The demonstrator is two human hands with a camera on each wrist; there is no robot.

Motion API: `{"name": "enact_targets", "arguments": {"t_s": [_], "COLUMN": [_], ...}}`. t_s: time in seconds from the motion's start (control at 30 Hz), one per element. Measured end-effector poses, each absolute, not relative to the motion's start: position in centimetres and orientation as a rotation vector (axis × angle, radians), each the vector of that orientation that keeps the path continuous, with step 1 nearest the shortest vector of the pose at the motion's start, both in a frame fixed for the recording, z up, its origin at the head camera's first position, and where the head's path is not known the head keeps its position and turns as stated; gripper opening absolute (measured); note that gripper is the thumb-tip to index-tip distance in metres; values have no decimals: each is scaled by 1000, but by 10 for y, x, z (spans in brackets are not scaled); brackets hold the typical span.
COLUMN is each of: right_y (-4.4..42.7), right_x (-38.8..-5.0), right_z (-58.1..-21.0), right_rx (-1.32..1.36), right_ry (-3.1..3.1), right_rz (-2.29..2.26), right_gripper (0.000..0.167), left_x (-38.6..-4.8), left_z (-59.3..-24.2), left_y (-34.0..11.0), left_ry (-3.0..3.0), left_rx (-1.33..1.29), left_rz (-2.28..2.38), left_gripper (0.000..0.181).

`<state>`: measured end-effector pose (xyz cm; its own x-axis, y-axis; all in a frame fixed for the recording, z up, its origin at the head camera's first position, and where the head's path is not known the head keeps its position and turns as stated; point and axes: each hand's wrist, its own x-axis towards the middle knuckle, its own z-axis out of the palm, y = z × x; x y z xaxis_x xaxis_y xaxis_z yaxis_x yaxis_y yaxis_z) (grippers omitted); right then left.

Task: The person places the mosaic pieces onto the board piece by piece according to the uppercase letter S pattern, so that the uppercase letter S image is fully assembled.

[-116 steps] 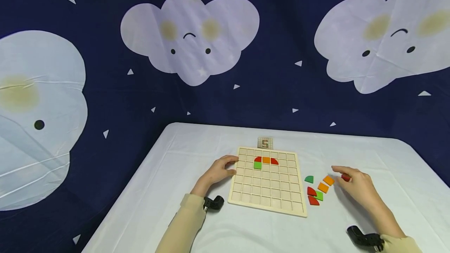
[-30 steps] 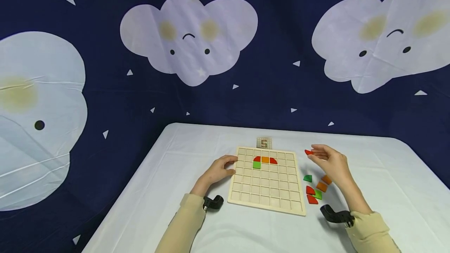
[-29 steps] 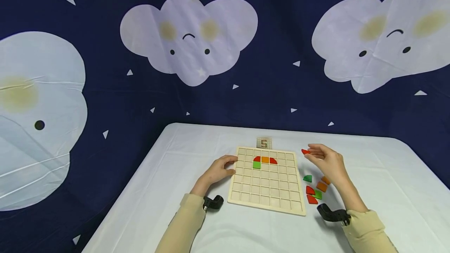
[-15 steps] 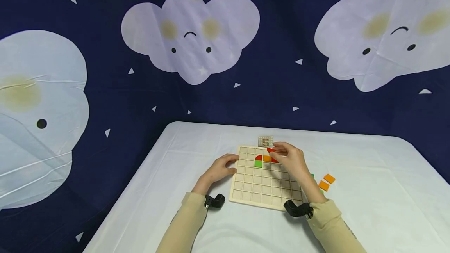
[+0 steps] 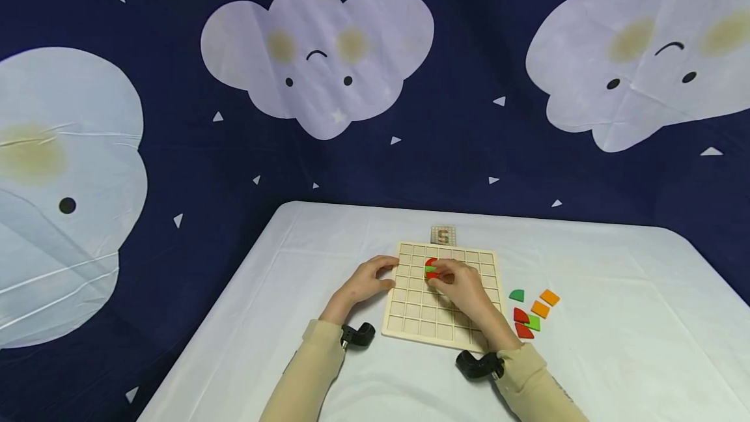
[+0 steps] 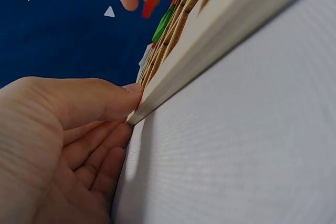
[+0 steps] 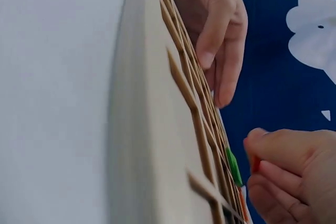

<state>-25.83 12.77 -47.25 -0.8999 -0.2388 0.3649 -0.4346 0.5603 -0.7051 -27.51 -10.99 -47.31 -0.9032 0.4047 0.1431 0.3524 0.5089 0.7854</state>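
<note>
A wooden grid board (image 5: 410,311) lies on the white table. My left hand (image 5: 364,282) rests at its left edge; in the left wrist view the thumb and fingers touch the board's side, loosely bent. My right hand (image 5: 463,285) is above the board and pinches a red tile (image 5: 431,275) between thumb and fingers; the right wrist view shows the red tile (image 7: 255,164) just off the grid, near a light green square tile (image 7: 233,166). A red quarter-round tile (image 5: 430,261) sits in a cell behind the green square (image 5: 430,269). The right hand hides other cells.
Right of the board lie a dark green quarter-round tile (image 5: 517,295), orange square tiles (image 5: 549,297), red quarter-round tiles (image 5: 524,331) and a light green square (image 5: 533,322). A small gridded card with an S (image 5: 443,235) lies behind the board. A dark cloud-printed cloth (image 5: 375,168) hangs behind.
My right hand has carried the red tile leftward from the right side to over the board, then lower, near the green square. My left hand stays at the left edge.
</note>
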Motion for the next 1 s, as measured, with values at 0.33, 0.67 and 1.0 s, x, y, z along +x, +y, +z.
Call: {"name": "enact_targets", "arguments": {"t_s": [0.33, 0.67, 1.0], "right_y": [121, 122, 123], "right_x": [-255, -256, -256], "right_z": [-479, -480, -476], "right_rx": [664, 687, 673], "right_ry": [-2555, -2553, -2578], "right_rz": [1039, 1005, 1057], "right_gripper": [36, 36, 32], "left_x": [-277, -277, -276], "left_z": [-474, -474, -472], "left_y": [-110, -110, -109], "left_ry": [2672, 2682, 2681], "left_rx": [686, 682, 670], "left_rz": [1390, 1380, 1381], "left_gripper": [46, 46, 47]}}
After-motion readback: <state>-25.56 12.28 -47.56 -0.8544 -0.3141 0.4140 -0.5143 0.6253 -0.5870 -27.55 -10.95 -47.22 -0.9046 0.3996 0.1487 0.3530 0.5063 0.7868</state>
